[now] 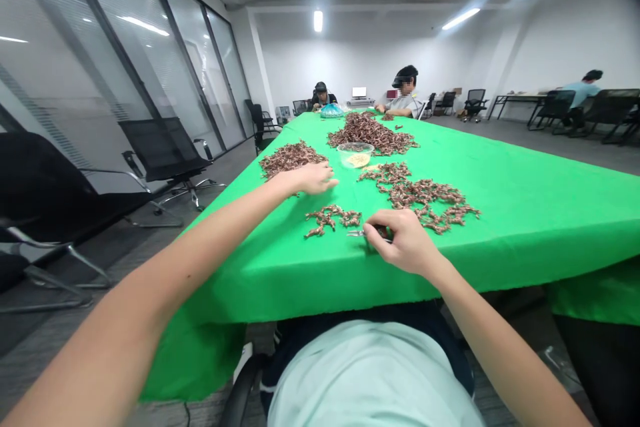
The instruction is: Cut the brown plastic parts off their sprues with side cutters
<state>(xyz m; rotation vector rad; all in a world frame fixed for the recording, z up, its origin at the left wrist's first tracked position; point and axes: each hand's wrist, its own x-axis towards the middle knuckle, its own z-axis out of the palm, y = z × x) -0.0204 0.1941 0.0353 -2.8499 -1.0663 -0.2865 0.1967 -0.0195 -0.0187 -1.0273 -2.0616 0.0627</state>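
My right hand [403, 240] is closed around a small metal tool [356, 233] with two thin tips that point left, just above the green cloth. Beside those tips lies a small scatter of brown, knobbly dried pieces [327, 217]. My left hand [317, 178] is stretched out with loosely bent fingers at the right edge of a brown heap [290, 159], and I see nothing in it. Past the hands stands a clear plastic bowl [356, 155] with pale yellowish bits at its bottom. A looser spread of brown pieces [425, 199] lies beyond my right hand.
A larger brown heap [370, 133] and a bluish plastic bag [331, 110] lie farther up the green-covered table [525, 180]. Two people sit at its far end; another sits at a desk [517, 100] at the right. Black chairs [163, 150] stand along the left side.
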